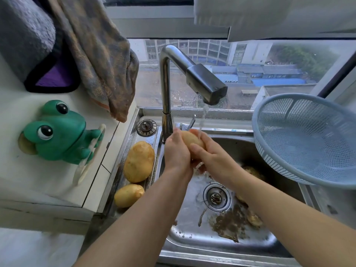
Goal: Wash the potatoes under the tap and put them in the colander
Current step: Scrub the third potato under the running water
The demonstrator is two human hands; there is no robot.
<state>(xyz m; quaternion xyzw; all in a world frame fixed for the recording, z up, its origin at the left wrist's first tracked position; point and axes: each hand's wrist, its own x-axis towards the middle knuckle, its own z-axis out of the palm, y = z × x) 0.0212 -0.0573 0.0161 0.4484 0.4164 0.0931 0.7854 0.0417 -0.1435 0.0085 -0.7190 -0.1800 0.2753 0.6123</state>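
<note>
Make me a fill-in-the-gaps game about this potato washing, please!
1. The left hand and right hand hold one ___ under the tap.
2. ___ more potatoes lie left of the sink basin.
3. The blue colander has ___ potatoes in it.
4. The green toy is a ___.
Missing words: potato; two; no; frog.

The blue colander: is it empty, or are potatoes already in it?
Empty in the part that shows: the colander has only bare mesh inside, no potato. Its right edge is cut off by the frame.
</note>
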